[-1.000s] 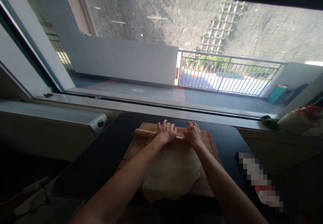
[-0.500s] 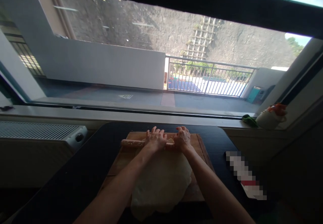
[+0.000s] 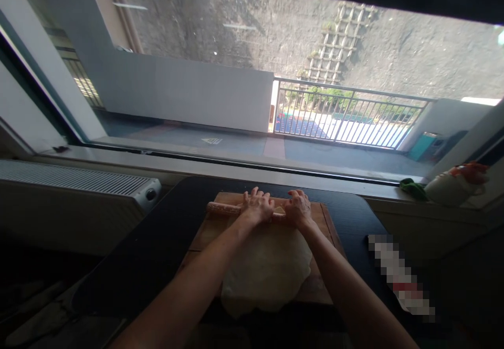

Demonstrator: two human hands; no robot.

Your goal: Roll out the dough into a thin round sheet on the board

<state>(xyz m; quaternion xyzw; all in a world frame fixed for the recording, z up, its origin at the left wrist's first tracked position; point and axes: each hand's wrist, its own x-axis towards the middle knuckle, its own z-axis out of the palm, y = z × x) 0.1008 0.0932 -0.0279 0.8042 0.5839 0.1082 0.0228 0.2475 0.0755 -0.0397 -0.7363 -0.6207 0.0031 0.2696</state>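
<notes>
A wide window (image 3: 220,102) was set along the far side, and a paved walkway with a railing (image 3: 350,113) could be seen through it. Below, a dark table (image 3: 129,254) was placed near the sill, with a ribbed radiator (image 3: 82,197) mounted to its left. A wooden board (image 3: 321,288) was laid on the table, and most of it was covered by a broad, thin sheet of dough (image 3: 268,273), whose near edge was hung past the board's near side. On the table to the right, a long item (image 3: 401,275) was obscured by pixelation. A pale pot (image 3: 447,187) was seen on the sill. The rolling pin (image 3: 224,209) was set crosswise at the dough's far end. The left hand (image 3: 258,205) was laid over it, fingers spread and stretched forward; the right hand (image 3: 298,209) was bent over it, though whether it was gripped underneath cannot be told. Something green (image 3: 412,188) was crumpled beside the pot.
</notes>
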